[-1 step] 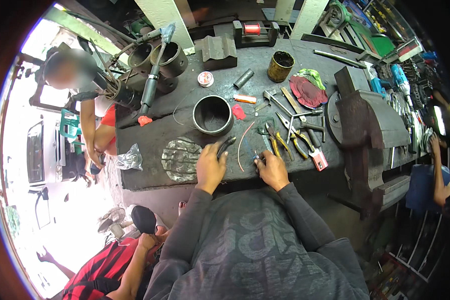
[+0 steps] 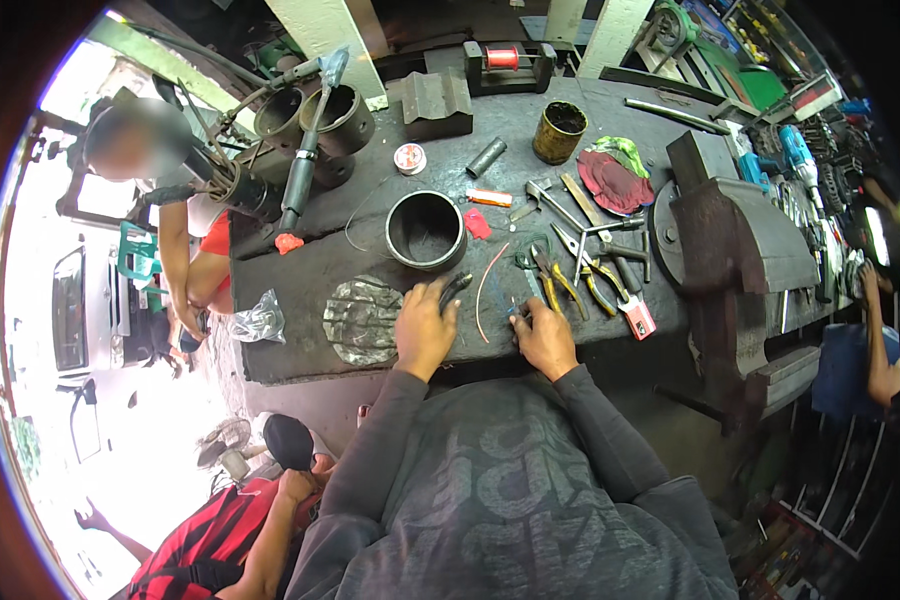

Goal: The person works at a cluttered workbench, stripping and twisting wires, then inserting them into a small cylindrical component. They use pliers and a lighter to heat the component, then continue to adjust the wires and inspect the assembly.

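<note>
Fingers of the left hand (image 2: 425, 330) close around a black-handled tool (image 2: 454, 288), its long axis pointing toward one o'clock; the right hand (image 2: 544, 338) pinches something too small to identify. Between them, nearer the left, a thin orange wire (image 2: 485, 290) runs twelve to six. Beyond, at twelve, stands a dark metal ring (image 2: 426, 230).

Both hands, left hand (image 2: 425, 330) and right hand (image 2: 543, 335), rest forward, fingers seemingly curled.

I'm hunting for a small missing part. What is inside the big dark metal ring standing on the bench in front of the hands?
The metal ring looks empty: only its dark inner wall and a scuffed grey bottom show. The strip just inside its near wall is hidden, so a small part there cannot be ruled out.
</note>
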Demonstrator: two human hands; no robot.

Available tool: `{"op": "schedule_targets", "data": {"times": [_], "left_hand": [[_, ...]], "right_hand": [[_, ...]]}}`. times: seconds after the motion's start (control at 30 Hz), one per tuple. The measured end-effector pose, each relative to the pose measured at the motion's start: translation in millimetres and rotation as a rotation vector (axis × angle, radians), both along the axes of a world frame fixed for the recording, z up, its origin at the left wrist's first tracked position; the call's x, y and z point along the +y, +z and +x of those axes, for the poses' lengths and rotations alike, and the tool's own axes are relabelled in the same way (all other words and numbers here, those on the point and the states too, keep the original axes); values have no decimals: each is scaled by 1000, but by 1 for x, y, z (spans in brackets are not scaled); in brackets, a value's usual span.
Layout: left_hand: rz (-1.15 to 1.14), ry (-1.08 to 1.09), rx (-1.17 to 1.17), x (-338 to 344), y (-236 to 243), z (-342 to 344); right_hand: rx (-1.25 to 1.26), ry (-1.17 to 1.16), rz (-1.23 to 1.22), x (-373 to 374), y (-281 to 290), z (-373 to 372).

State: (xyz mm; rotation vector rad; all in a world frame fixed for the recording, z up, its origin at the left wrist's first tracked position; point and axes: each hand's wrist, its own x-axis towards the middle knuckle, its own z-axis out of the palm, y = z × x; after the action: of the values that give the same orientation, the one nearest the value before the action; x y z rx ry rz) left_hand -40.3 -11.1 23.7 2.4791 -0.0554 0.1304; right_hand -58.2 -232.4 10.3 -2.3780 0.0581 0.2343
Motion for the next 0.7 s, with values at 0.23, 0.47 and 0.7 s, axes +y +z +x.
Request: {"op": "schedule_targets", "data": {"times": [0.23, 0.47, 0.7], "left_hand": [[110, -138, 5, -2, -12, 23], [-389, -174, 51, 5, 68, -14], [-460, -186, 20, -7, 123, -27]], "right_hand": [[-75, -152, -147, 8, 28, -12], [-178, 120, 437, -6, 107, 7], [12, 308, 608, -5, 160, 24]]}}
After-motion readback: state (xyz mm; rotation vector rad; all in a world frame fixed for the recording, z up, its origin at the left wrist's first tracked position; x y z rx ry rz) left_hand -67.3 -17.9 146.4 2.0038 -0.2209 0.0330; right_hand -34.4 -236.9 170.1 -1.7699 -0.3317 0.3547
